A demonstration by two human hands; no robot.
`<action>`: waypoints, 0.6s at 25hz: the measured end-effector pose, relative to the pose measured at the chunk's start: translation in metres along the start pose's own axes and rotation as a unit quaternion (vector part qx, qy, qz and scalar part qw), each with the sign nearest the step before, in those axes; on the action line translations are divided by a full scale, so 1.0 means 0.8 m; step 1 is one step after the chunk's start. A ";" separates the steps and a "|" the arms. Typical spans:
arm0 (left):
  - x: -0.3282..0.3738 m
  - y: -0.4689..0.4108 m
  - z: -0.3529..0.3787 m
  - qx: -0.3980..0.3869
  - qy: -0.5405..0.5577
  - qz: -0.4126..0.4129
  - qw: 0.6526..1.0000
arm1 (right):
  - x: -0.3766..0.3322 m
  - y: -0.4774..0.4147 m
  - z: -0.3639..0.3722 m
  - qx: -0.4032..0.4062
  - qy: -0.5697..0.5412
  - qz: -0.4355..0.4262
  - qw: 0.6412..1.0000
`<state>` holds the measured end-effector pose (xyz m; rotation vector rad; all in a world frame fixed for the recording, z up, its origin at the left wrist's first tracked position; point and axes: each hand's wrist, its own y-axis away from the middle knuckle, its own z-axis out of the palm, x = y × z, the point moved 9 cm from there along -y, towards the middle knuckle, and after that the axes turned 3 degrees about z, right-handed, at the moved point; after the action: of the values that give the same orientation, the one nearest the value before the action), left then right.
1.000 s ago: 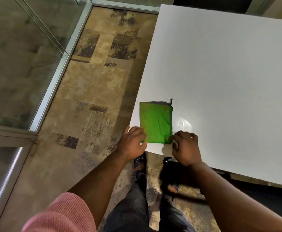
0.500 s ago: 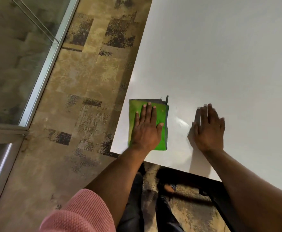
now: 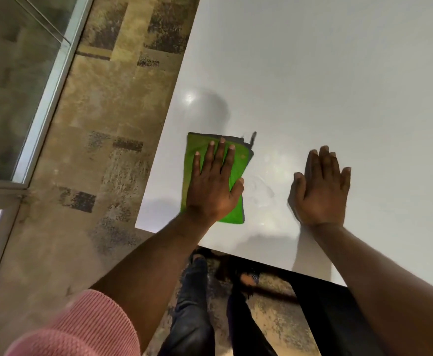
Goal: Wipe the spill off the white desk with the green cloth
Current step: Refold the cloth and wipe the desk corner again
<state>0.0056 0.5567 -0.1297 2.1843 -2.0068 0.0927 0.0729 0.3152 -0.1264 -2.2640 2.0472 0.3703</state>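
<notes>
A folded green cloth [image 3: 238, 160] lies on the white desk [image 3: 338, 86] near its front left corner. My left hand [image 3: 214, 186] is flat on top of the cloth, fingers spread, pressing it onto the desk and covering most of it. Just right of the cloth is a thin, glossy wet smear, the spill [image 3: 264, 183]. My right hand [image 3: 320, 191] rests flat and empty on the bare desk to the right of the spill.
The desk's left edge and front edge [image 3: 236, 249] are close to the cloth. Patterned carpet [image 3: 102, 119] lies to the left, with a glass partition in a metal frame [image 3: 53, 80] beyond it. My legs and shoes [image 3: 192, 291] stand under the front edge.
A second ago both hands pinched the cloth's near edge. The left hand now lies flat on the cloth, and the right hand has let go and moved right onto the desk.
</notes>
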 end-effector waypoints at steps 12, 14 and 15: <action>0.136 0.103 0.033 -0.058 0.020 0.203 0.977 | -0.004 0.002 -0.010 0.009 -0.004 -0.018 1.000; 0.120 0.046 0.019 -0.027 0.014 0.164 0.986 | -0.003 0.000 -0.009 0.012 -0.001 -0.019 1.000; 0.109 0.015 0.012 -0.013 0.016 0.141 0.990 | -0.002 0.001 -0.008 0.017 0.002 -0.019 1.000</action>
<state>0.0011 0.4690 -0.1236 1.8583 -2.2716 0.1365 0.0725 0.3155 -0.1196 -2.2827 1.9937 0.3261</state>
